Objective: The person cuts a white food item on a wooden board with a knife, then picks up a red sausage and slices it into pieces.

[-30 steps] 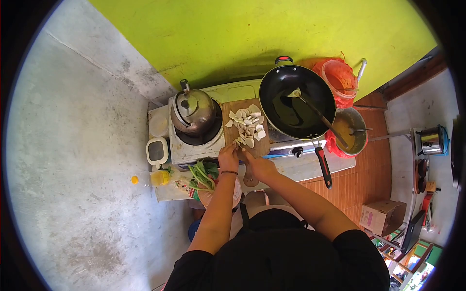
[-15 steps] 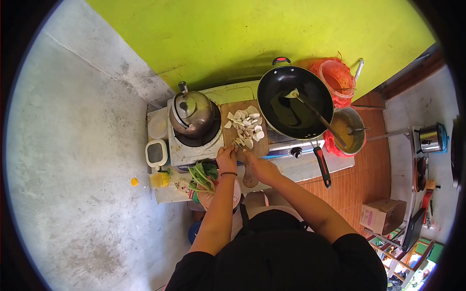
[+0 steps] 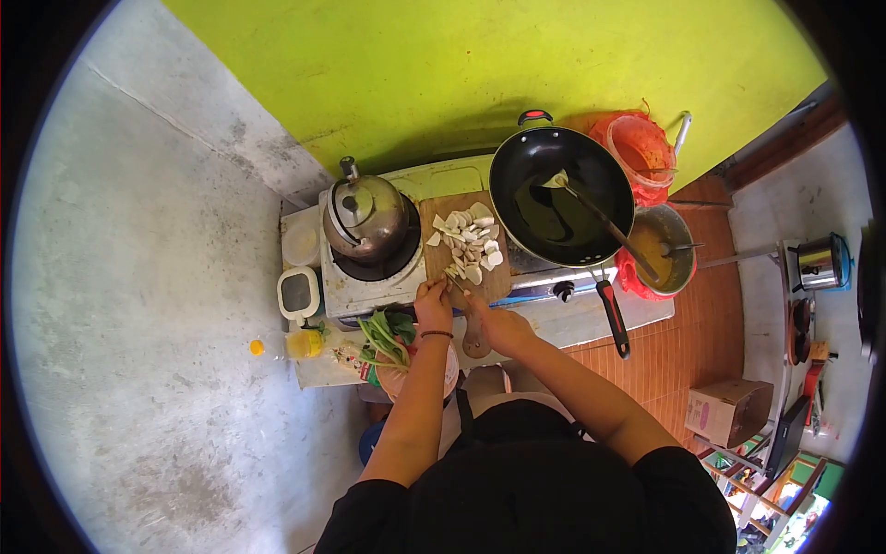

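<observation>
Sliced pale food pieces (image 3: 471, 240) lie heaped on a wooden cutting board (image 3: 498, 288) with a rounded handle. My left hand (image 3: 432, 307) is closed at the board's near left edge, its fingertips together on something small that I cannot make out. Beside it, my right hand (image 3: 501, 328) grips a small knife (image 3: 457, 281), whose blade points toward the left fingertips. The knife's handle is mostly hidden in the hand. Leafy greens (image 3: 388, 334) sit just left of my left forearm, over a pinkish bowl (image 3: 394, 377).
A metal kettle (image 3: 369, 220) stands on the stove (image 3: 341, 294). Right of the board is a black wok (image 3: 526, 217) with a spatula (image 3: 604, 220) in it, its handle (image 3: 613, 319) sticking out toward me. Farther right are a red-lined bucket (image 3: 637, 143) and a pot (image 3: 678, 268). An oil bottle (image 3: 300, 344) lies at left.
Both hands stay almost in place at the board's near edge, with only a slight shift of the fingers. The slices, wok and kettle have not moved.
</observation>
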Available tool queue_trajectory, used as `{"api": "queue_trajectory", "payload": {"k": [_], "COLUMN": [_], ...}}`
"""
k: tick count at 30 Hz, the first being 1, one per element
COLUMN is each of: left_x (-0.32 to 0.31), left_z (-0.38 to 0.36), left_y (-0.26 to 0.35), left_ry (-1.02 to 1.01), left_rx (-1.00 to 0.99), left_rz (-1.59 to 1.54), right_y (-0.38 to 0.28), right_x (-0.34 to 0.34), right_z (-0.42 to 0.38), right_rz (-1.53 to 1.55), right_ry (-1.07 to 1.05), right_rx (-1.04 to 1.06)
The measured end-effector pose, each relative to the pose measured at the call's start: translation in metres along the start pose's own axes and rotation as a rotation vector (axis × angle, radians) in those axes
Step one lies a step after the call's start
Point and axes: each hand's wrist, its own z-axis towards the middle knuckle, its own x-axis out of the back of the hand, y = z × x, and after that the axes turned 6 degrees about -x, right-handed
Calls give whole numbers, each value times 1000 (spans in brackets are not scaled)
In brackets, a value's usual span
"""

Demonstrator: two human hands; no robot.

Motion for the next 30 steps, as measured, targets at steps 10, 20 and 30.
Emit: {"api": "queue_trajectory", "payload": {"k": [10,20,30], "left_x": [-2,4,2], "left_z": [3,3,2], "left_y": [-7,1,0], "left_ry": [-40,-50,-76], "left_rx": [15,-13,-9], "left_rz": [51,45,65], "right_y": [-7,-1,5], "right_x": [-5,-12,-6], "right_z": [16,22,1], "right_rz": [-32,-236,36], "right_ry": [-2,53,84], "right_rx": [-22,-47,39]}}
